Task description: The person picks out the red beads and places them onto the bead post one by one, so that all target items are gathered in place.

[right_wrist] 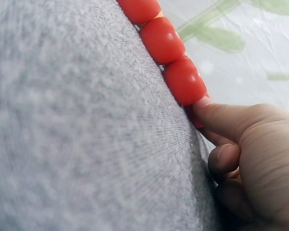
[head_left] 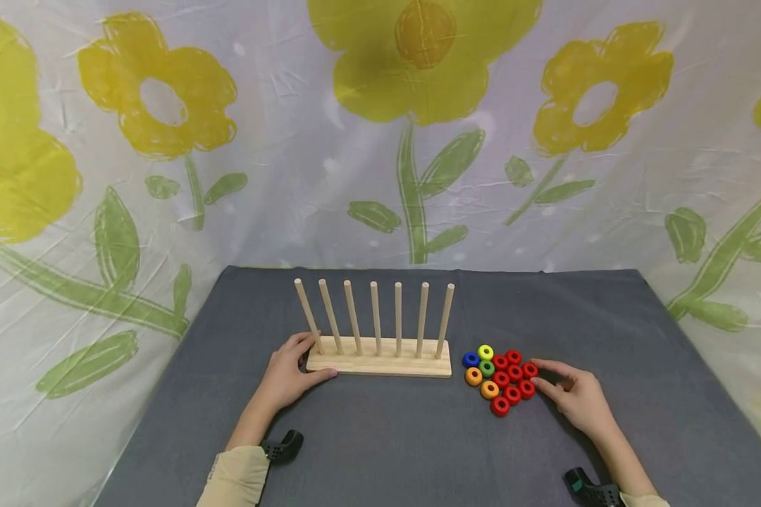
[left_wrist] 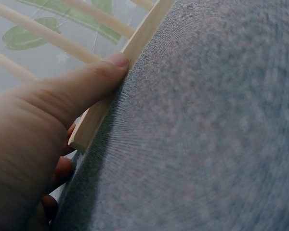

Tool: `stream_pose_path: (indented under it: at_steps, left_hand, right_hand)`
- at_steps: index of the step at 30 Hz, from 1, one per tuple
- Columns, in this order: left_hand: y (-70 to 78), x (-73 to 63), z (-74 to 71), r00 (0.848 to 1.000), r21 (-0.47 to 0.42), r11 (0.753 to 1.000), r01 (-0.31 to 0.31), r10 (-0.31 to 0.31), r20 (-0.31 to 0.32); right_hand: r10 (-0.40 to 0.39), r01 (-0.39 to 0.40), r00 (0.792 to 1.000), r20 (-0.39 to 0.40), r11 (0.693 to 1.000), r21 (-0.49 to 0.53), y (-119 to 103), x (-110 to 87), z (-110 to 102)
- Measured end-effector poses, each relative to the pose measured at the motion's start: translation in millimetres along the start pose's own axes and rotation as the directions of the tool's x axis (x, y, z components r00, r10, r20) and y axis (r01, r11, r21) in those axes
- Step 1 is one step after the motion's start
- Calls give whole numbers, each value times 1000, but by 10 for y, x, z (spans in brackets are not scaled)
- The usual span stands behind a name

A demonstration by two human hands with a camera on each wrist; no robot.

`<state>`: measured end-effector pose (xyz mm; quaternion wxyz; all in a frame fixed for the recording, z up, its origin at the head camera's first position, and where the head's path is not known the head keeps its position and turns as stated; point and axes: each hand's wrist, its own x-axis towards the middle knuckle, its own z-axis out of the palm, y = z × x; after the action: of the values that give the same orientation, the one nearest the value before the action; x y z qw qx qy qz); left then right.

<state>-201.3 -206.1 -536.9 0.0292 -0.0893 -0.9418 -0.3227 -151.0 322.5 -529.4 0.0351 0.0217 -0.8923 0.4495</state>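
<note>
A wooden peg stand point(head_left: 380, 365) with a row of several upright pegs is on the dark cloth. My left hand point(head_left: 287, 373) grips its left end, thumb along the front edge and fingers round the back corner. In the left wrist view, the thumb point(left_wrist: 94, 79) presses against the base's edge. Right of the stand lies a flat cluster of ring beads: several red beads point(head_left: 514, 373), orange beads point(head_left: 490, 390), and single yellow point(head_left: 485, 353), blue point(head_left: 471, 360) and green point(head_left: 486, 368) ones. My right hand point(head_left: 580, 398) touches the cluster's right side with extended forefinger and thumb.
A dark grey cloth point(head_left: 412, 443) covers the table. Behind it hangs a pale backdrop point(head_left: 279, 176) printed with yellow flowers. A black device sits on each wrist, the left one point(head_left: 283, 447) and the right one point(head_left: 590, 487).
</note>
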Motion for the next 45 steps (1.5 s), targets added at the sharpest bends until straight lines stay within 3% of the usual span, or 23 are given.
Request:
stream_pose_path:
  at_steps: [7, 16, 45]
  left_hand:
    - [-7, -11, 7, 1000, 30, 999, -27, 27, -9]
    - [-15, -34, 9, 992, -1, 992, -124, 124, -34]
    - [-21, -12, 9, 996, -39, 995, -88, 88, -6]
  right_hand:
    - [-9, 9, 1000, 3, 1000, 1, 4, 0, -8]
    - [-10, 10, 1000, 0, 1000, -2, 6, -3, -3]
    - [-85, 84, 996, -33, 996, -33, 42, 15, 12]
